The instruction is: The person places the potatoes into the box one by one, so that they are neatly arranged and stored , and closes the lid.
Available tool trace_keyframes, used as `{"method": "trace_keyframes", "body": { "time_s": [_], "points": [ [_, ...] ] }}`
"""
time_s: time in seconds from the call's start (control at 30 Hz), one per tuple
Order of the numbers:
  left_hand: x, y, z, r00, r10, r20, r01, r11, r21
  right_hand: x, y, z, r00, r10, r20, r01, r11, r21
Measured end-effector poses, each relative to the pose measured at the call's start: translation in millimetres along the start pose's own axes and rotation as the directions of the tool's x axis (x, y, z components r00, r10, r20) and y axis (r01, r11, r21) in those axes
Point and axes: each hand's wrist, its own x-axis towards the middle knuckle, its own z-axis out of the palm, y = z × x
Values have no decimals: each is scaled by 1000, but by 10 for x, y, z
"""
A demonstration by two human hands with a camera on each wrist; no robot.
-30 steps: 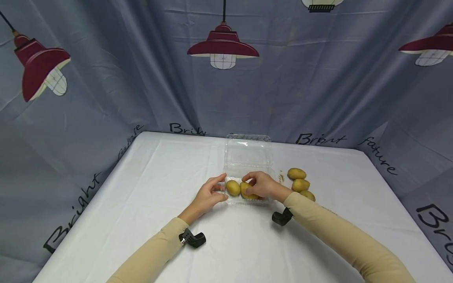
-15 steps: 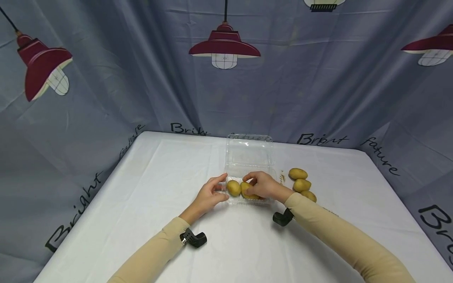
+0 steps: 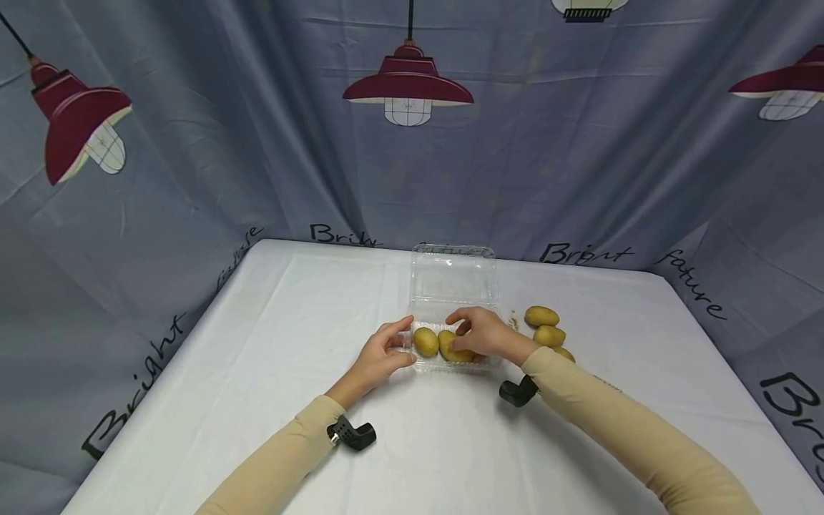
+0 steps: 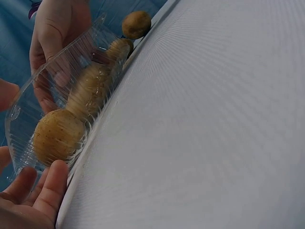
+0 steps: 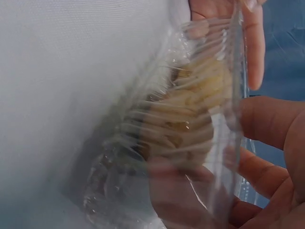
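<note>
A clear plastic clamshell box lies with its lid raised away at the back. In its near half are two yellow-brown potatoes, a left potato and a right potato. My left hand rests at the box's left end, thumb and fingers spread; its fingertips lie against the clear wall. Over the right potato hovers my right hand, reaching into the box with loosely bent fingers. In the left wrist view its thumb looks apart from the potato. The right wrist view is blurred.
To the right of the box, several potatoes lie in a row on the white tablecloth. Small brown crumbs are scattered between them and the box. A grey-blue curtain surrounds the table.
My right hand has risen slightly and shifted right, loosening from the right potato, which stays in the box. The left hand keeps its place.
</note>
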Motion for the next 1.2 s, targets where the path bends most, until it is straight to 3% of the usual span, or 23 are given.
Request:
{"method": "trace_keyframes", "body": {
  "time_s": [0.63, 1.0, 1.2],
  "points": [
    [-3, -5, -4, 1000, 1, 8, -1, 1000, 4, -44, 68, -277, 1000, -4, -30, 7, 994, 112],
    [-8, 1, -1, 1000, 16, 14, -16, 1000, -1, -166, 281, -692, 993, 55, -102, -37, 984, 175],
    [-4, -16, -16, 1000, 22, 9, -22, 1000, -2, -228, 438, -911, 979, 129, -155, -96, 975, 203]
  ]
}}
